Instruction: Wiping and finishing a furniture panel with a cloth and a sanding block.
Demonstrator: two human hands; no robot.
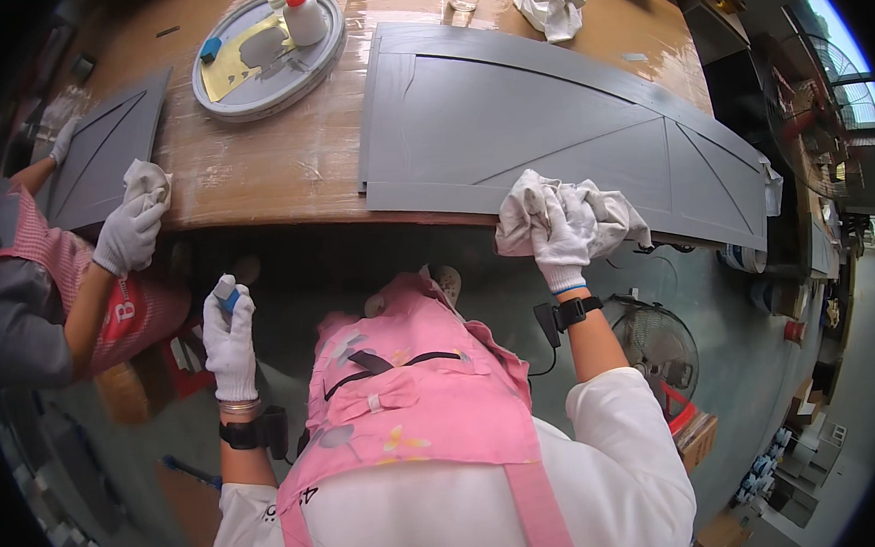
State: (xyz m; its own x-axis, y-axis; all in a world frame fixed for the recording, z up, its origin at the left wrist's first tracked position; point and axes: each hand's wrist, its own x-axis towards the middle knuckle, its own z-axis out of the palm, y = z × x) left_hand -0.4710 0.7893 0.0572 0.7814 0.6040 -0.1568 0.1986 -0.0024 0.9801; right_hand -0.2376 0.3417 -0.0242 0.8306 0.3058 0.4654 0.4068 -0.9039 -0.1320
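My right hand (563, 236), in a white knit glove, grips a crumpled white rag (609, 213) at the near edge of a grey panel (537, 97). The panel lies on the table and has raised border strips and diagonal lines on its face. My left hand (229, 341), also gloved, is raised off the table's near side, apart from the panel. Its fingers are closed on a small blue block (229, 299), mostly covered by the glove, so its exact kind is unclear.
On the wrapped table (261, 174) a round grey lid (334, 54) carries a yellow sheet with grey paste, a blue piece and a red-tipped white bottle (304, 19). A co-worker (48, 287) wipes another grey panel (114, 143) at left. A floor fan (654, 345) stands at right.
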